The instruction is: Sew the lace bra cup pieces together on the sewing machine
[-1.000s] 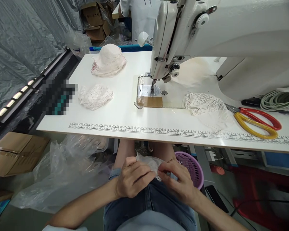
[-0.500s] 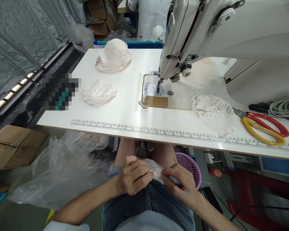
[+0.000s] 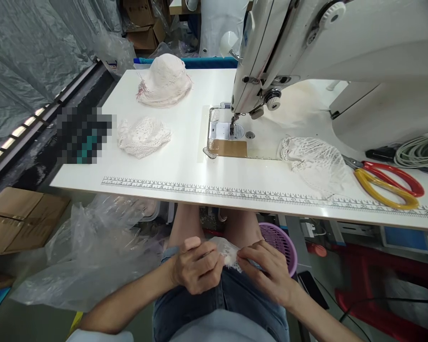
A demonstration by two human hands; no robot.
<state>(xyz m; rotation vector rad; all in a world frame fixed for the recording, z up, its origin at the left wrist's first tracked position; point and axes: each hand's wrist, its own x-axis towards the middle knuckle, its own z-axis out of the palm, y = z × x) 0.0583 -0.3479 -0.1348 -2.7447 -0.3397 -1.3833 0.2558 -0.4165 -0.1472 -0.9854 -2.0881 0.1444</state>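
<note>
Over my lap, a small piece of white lace fabric point(image 3: 227, 251) is held between both hands. My left hand point(image 3: 199, 266) is closed around its left side, fingers curled and covering part of it. With thumb and fingertips my right hand point(image 3: 265, 270) pinches the right edge. On the white sewing table lie a white lace piece point(image 3: 144, 137) at the left and another lace piece point(image 3: 315, 161) at the right. A stack of pale pink fabric cups point(image 3: 166, 80) sits farther back. The sewing machine point(image 3: 256, 71) stands beyond my hands.
Scissors point(image 3: 390, 185) with red and yellow handles lie at the table's right. A printed ruler point(image 3: 214, 191) runs along the front edge. Below are a purple basket point(image 3: 280, 244), clear plastic bags point(image 3: 99, 256), a cardboard box point(image 3: 24, 218) and a red stool point(image 3: 370, 289).
The view has shifted, so the machine and table sit slightly differently in frame. Both hands keep hold of the lace fabric; the right fingers have moved slightly along its edge.
</note>
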